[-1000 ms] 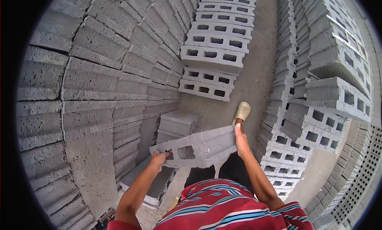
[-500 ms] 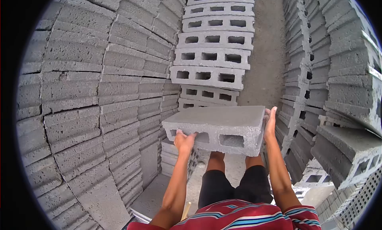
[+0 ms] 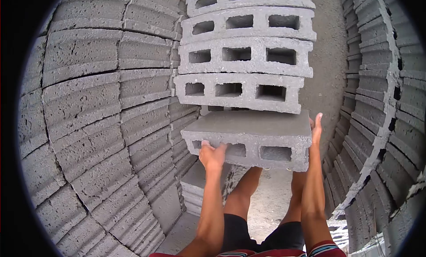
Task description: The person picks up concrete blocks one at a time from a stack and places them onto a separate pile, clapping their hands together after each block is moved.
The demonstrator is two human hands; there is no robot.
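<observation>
Between my hands is a grey concrete block (image 3: pixel 253 125), its smooth face up and its row of three holes turned toward me. My left hand (image 3: pixel 212 155) is closed on the web between the left and middle holes, with fingers tucked into the openings. Against the block's right end presses my right hand (image 3: pixel 316 129), its thumb side up; most of its fingers are hidden behind the block. Just beyond lies the nearest block of a row (image 3: pixel 237 93), close to the far edge of the held one.
A tall wall of stacked blocks (image 3: pixel 82 97) rises on the left, and another stack (image 3: pixel 375 92) curves along the right. A strip of bare ground (image 3: pixel 328 57) runs beside the middle row. Lower blocks (image 3: pixel 195 192) stand near my left leg.
The held block and both hands have come closer to the row of blocks ahead. My view has moved forward, so the row looks larger and my legs are now apart.
</observation>
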